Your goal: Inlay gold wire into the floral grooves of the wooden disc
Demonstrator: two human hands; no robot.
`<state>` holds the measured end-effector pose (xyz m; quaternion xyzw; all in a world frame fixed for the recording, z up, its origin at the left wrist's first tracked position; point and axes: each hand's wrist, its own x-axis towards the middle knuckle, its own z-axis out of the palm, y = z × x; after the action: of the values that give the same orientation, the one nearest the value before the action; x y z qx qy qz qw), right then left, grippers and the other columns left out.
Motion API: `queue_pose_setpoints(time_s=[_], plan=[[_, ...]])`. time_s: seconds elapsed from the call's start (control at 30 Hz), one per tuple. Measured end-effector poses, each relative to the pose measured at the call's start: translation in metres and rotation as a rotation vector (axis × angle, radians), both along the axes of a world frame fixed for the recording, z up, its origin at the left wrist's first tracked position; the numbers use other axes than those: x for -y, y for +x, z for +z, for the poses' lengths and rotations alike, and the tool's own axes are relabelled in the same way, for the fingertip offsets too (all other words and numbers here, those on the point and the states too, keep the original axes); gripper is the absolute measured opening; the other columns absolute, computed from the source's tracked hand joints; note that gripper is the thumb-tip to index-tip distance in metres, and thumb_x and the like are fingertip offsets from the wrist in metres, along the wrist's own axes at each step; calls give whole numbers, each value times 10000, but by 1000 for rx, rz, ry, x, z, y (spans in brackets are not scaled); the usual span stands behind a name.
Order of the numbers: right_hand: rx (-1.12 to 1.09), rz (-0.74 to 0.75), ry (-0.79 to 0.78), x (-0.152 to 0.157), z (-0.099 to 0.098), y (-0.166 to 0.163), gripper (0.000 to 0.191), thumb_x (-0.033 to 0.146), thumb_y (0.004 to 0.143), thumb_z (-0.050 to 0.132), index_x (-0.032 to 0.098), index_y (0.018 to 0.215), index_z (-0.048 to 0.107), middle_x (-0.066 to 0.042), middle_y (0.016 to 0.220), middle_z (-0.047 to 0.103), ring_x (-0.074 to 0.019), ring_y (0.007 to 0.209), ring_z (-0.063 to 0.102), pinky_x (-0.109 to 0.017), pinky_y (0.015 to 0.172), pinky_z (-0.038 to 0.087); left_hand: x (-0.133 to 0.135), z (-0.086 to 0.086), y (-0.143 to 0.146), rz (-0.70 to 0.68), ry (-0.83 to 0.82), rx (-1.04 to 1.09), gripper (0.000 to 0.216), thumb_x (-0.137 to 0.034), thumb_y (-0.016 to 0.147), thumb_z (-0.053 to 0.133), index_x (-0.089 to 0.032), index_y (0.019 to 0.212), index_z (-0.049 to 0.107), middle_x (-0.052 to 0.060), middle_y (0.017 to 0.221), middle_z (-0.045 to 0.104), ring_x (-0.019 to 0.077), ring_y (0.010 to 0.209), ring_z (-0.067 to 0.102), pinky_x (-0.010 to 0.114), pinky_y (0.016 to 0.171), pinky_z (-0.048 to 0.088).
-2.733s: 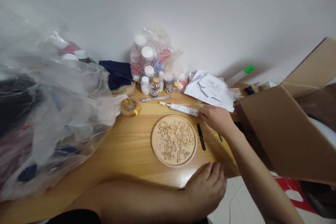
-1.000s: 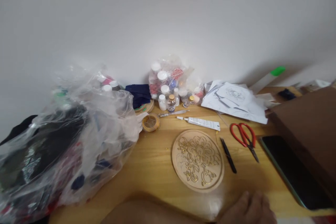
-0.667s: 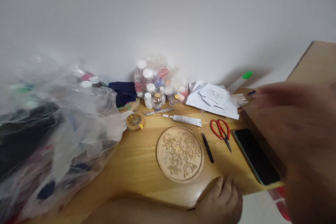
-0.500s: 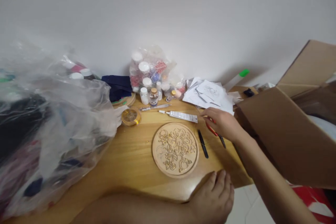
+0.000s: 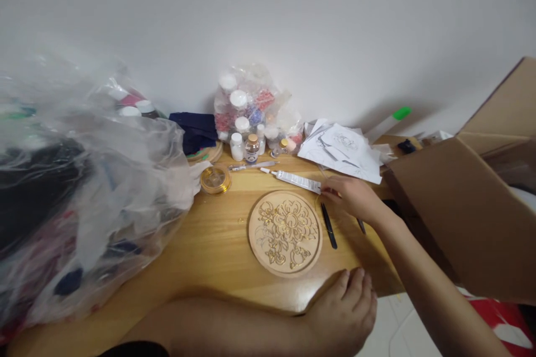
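My right hand (image 5: 352, 195) reaches in from the right, its fingers bent and closed at the tail end of a white glue tube (image 5: 298, 181). A short loop of thin gold wire (image 5: 317, 201) shows at its fingertips. Beneath this hand lies a pair of pliers, mostly hidden, with a dark tip (image 5: 360, 226) sticking out. Black tweezers (image 5: 329, 226) lie just left of it. My left hand (image 5: 343, 312) rests on the table's front edge, fingers lying out, holding nothing. Ahead of it sits a round wooden board (image 5: 255, 245) with a flower pattern outlined in gold wire.
A spool of gold wire (image 5: 215, 179), a pen (image 5: 253, 165) and small bottles (image 5: 252, 149) stand behind the board. Papers (image 5: 341, 150) lie at the back. A large plastic bag (image 5: 138, 195) fills the left side; a cardboard box (image 5: 456, 212) stands at the right.
My right hand has lowered, and its fingertips have come to the tube's end; it now covers the pliers' red handles. The view has shifted slightly. My left hand stays put.
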<state>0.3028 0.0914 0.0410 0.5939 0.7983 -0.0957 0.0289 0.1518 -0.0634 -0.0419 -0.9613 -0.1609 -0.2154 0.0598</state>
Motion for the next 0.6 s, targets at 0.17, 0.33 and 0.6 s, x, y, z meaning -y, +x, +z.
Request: queue_pose_setpoints(time_s=[0.17,0.33,0.6], plan=[[-16,3,-19,0,2,0,165,243,870,527,212,830,683,-39,810,703,-171,688,608,-261,617,391,0,1,0,9,2,-13,410,-220,998,315,-117,1308,563,131,1352,568,258,1263,520,424,1065,326],[-36,9,-58,2,10,-1,166,229,877,532,217,831,691,-30,809,718,-174,710,638,-254,636,413,0,2,-1,10,8,8,405,-231,992,330,-113,1291,575,133,1342,575,260,1257,524,425,1060,333],[-73,7,-60,6,13,4,166,282,883,539,216,913,689,-43,848,733,-192,741,660,-267,652,448,1,0,0,6,4,-3,416,-223,995,317,-88,1308,555,160,1350,560,272,1260,519,436,1062,320]])
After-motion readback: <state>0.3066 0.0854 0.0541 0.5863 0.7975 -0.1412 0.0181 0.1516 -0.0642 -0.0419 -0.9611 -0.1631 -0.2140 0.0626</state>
